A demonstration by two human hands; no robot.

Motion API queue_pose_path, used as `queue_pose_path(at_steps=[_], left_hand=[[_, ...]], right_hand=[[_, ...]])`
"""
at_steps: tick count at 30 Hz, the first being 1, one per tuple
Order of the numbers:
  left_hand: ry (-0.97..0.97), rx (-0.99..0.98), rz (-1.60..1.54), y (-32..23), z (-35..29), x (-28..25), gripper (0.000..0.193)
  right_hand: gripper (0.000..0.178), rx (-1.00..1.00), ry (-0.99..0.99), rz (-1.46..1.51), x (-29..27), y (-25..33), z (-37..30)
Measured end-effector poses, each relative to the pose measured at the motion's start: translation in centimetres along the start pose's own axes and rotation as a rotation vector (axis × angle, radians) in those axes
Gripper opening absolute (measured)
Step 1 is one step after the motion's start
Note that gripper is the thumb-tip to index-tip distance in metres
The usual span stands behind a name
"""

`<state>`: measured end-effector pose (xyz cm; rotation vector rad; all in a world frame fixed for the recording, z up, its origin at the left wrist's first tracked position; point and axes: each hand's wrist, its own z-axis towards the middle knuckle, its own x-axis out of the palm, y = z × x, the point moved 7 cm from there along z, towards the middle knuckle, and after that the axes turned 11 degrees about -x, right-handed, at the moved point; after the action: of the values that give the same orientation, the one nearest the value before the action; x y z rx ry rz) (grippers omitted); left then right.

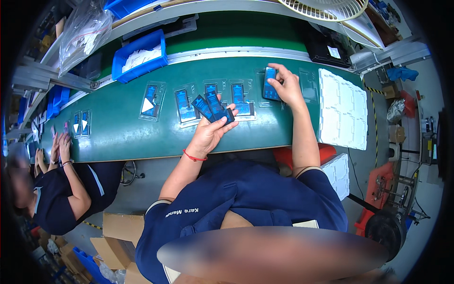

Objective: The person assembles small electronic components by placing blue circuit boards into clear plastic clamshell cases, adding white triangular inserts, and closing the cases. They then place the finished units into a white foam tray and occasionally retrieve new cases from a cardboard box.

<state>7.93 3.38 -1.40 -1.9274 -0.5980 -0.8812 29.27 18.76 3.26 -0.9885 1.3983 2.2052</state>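
Observation:
My left hand (210,134) is closed round a small fan of flat black phone batteries (204,108) with blue print, held above the bench. At the right, the fingers of my right hand (289,89) grip one more such battery (270,86), which is over a clear plastic tray (260,75). I cannot tell whether it touches the tray. Beyond and beside my left hand, more batteries lie in clear trays, among them one battery (187,105) at the left and another battery (240,100) at the right. Farther left, a battery (151,93) in its tray carries a white triangular piece (148,106).
A clear tray (309,84) lies right of my right hand, beside stacked white moulded trays (341,111). A blue bin (163,60) of white pieces stands at the back. Two trayed batteries (81,124) lie near a co-worker's hands (61,146) at left. A fan (326,7) hangs above.

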Motion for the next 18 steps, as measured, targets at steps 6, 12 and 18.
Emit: queue_pose_path(at_steps=[6,12,18], left_hand=[[-0.039,-0.012,0.113,0.1,0.9,-0.3,0.068],[-0.054,0.019,0.276,0.9,2.5,2.0,0.079],[-0.058,0.009,0.279,0.9,2.1,1.4,0.08]], right_hand=[[0.049,-0.25,-0.157,-0.321,0.5,3.0,-1.7],[0.041,-0.105,0.016,0.687,5.7,6.1,-4.3],[0.059,0.14,-0.331,0.447,-3.8,-1.4,-4.1]])
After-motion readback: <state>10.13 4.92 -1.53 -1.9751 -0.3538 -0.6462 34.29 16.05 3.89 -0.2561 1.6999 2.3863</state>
